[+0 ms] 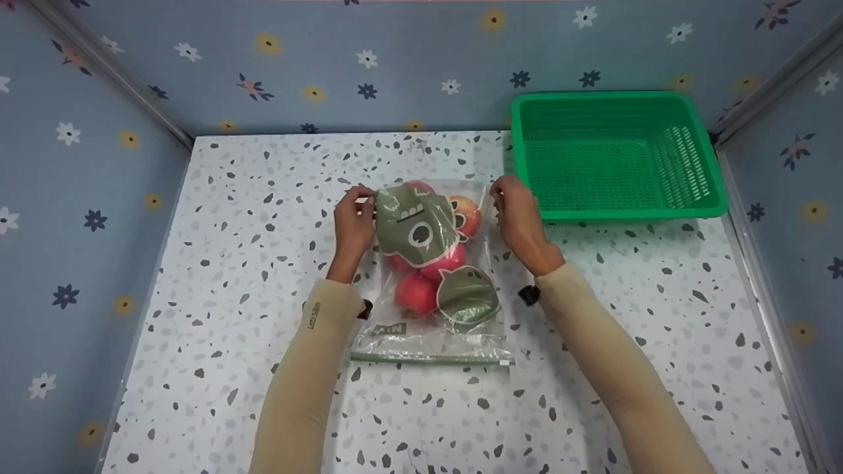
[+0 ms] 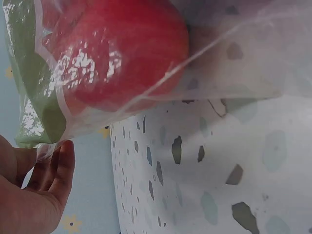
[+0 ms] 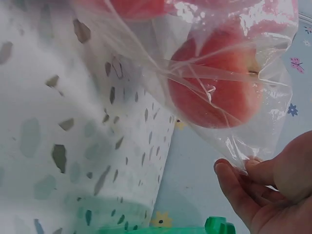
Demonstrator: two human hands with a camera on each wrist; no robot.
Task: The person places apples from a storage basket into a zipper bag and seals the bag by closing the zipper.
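A clear zip bag [image 1: 421,342] printed with green cartoon shapes lies on the table, its green zip strip toward the person. Inside are several apples: a red apple [image 1: 415,294] near the middle and a yellowish-red apple [image 1: 465,216] at the far right. My left hand [image 1: 353,220] pinches the bag's far left corner; the left wrist view shows thumb and fingers [image 2: 64,163] meeting on the plastic. At the far right corner my right hand [image 1: 519,220] pinches the film between thumb and fingertips [image 3: 223,168], just beyond an apple [image 3: 214,83].
A green plastic basket [image 1: 619,214] with slotted walls stands at the back right, close beside the right hand. Flower-patterned panels [image 1: 421,66] enclose the speckled white table [image 1: 263,217] at the back and both sides.
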